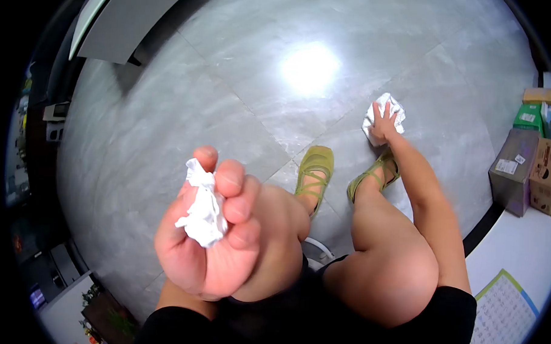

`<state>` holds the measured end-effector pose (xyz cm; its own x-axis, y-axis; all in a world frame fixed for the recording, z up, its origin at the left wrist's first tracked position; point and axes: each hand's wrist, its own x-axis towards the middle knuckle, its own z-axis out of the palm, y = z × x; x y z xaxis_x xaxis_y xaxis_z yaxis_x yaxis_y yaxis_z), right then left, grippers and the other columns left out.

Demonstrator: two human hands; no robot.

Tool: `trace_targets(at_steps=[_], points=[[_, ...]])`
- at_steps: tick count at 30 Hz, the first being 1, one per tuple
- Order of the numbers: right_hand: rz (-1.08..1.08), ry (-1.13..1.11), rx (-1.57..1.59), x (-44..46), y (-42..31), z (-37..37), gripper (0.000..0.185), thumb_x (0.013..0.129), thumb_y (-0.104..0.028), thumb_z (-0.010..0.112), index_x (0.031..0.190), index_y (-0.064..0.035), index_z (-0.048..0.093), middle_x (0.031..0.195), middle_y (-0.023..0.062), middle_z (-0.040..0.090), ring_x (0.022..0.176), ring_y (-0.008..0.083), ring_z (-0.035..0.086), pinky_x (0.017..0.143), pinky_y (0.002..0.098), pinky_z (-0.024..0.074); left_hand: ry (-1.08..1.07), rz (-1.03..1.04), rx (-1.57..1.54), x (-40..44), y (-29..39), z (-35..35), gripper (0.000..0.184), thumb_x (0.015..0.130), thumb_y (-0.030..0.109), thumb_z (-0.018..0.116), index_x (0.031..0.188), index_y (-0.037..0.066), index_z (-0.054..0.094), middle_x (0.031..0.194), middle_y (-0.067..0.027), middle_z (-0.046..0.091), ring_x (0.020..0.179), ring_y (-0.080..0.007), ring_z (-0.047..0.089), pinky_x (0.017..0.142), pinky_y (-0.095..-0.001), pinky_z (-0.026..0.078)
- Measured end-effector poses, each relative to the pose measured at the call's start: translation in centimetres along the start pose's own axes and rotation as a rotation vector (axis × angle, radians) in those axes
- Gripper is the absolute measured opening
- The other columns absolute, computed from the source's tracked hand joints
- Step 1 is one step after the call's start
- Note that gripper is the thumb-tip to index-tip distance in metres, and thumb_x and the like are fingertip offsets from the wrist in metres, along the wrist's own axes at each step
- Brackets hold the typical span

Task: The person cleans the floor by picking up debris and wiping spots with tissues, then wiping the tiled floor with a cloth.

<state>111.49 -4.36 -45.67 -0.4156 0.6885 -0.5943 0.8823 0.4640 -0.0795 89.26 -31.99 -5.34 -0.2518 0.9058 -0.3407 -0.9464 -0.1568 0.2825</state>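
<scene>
My left hand [209, 248] is raised close to the camera, palm up, its fingers curled around a crumpled white tissue [204, 215]. Low on the right, my right hand [383, 124] reaches down to the grey floor [228, 122]. Its fingers are spread flat over a white crumpled sheet [397, 114], which looks like paper or thin cloth. The sheet lies on the floor just ahead of my right shoe [372, 174], a green one with crossed straps. A matching left shoe [317, 167] stands beside it.
Cardboard boxes [514, 171] and a green box [529, 117] stand at the right edge. A white surface at lower right bears a printed sheet [504, 316]. Grey furniture [129, 21] juts in at upper left. Bright light [309, 67] reflects off the floor.
</scene>
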Motion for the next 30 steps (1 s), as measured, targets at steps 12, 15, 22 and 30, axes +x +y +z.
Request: trace_targets(at_steps=[12, 15, 22, 30], points=[[-0.297, 0.378, -0.018, 5.7, -1.9, 1.2, 0.073, 0.08, -0.014, 0.054, 0.144, -0.0264, 0.021, 0.151, 0.0171, 0.006, 0.135, 0.0492, 0.007, 0.109, 0.0547, 0.0142, -0.094, -0.049, 0.002, 0.4, -6.1, 2.3, 0.035, 0.086, 0.009, 0.039, 0.122, 0.005, 0.04, 0.104, -0.0176, 0.054, 0.07, -0.0254, 0.056, 0.067, -0.0362, 0.051], [-0.434, 0.217, -0.1, 0.4, -6.9, -0.5, 0.072, 0.08, -0.013, 0.052, 0.144, -0.0245, 0.022, 0.152, 0.0176, 0.004, 0.136, 0.0481, 0.005, 0.109, 0.0557, 0.0137, 0.16, 0.008, 0.126, 0.2, -5.5, 3.8, 0.031, 0.089, 0.01, 0.042, 0.119, 0.004, 0.041, 0.102, -0.0185, 0.052, 0.079, -0.0265, 0.055, 0.069, -0.0356, 0.052], [-0.826, 0.249, -0.136, -2.2, -9.7, 1.4, 0.066, 0.08, -0.02, 0.053, 0.142, -0.0227, 0.029, 0.152, 0.0139, 0.008, 0.137, 0.0423, 0.008, 0.11, 0.0519, 0.0146, 0.209, 0.308, 0.225, -3.0, -2.2, 3.1, 0.027, 0.09, 0.005, 0.041, 0.117, -0.001, 0.041, 0.105, -0.0153, 0.048, 0.089, -0.0217, 0.046, 0.075, -0.0317, 0.051], [-0.382, 0.779, 0.063, 2.6, -7.2, 1.2, 0.055, 0.077, -0.02, 0.052, 0.132, -0.0175, 0.047, 0.146, 0.018, 0.025, 0.135, 0.0447, 0.015, 0.107, 0.0581, 0.0176, 0.535, 0.426, 0.617, -5.6, 0.8, 2.1, 0.043, 0.07, -0.007, 0.061, 0.109, 0.0, 0.043, 0.1, -0.0104, 0.044, 0.082, -0.0209, 0.041, 0.072, -0.0298, 0.043]])
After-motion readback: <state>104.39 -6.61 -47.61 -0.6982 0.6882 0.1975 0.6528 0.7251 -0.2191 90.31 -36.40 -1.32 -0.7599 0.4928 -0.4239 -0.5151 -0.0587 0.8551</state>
